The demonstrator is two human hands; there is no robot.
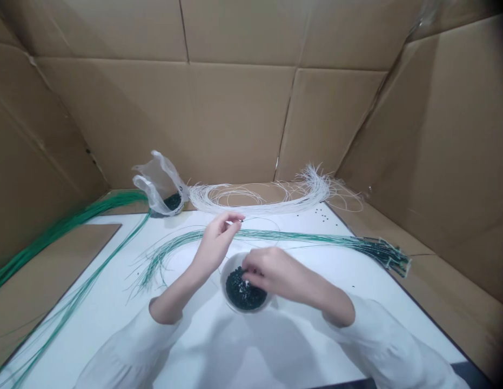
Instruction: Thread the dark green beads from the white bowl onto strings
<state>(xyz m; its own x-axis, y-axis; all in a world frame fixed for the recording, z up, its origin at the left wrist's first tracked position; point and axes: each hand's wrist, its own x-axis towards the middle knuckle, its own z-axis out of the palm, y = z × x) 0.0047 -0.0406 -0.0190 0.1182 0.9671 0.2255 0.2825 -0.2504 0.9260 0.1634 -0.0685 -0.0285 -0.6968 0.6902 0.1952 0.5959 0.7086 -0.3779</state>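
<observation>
My left hand (221, 235) is raised just beyond the bowl, thumb and index finger pinched together. A small dark bead (242, 220) shows at those fingertips, and a thin strand (271, 220) curves away near them. My right hand (275, 270) reaches over the rim of a white bowl (225, 300), its fingers bunched and the tips down among the beads. Dark green or black beads (245, 294) fill the bowl, with some white bits among them. Whatever the right fingertips hold is hidden.
A bundle of green strands (292, 235) lies across the white table, its right end thick with dark pieces (387, 254). Behind lie coiled white strands (251, 207) and a plastic bag (160, 186) of dark beads. More green strands (73, 227) run down the left. Cardboard walls (235, 119) surround everything.
</observation>
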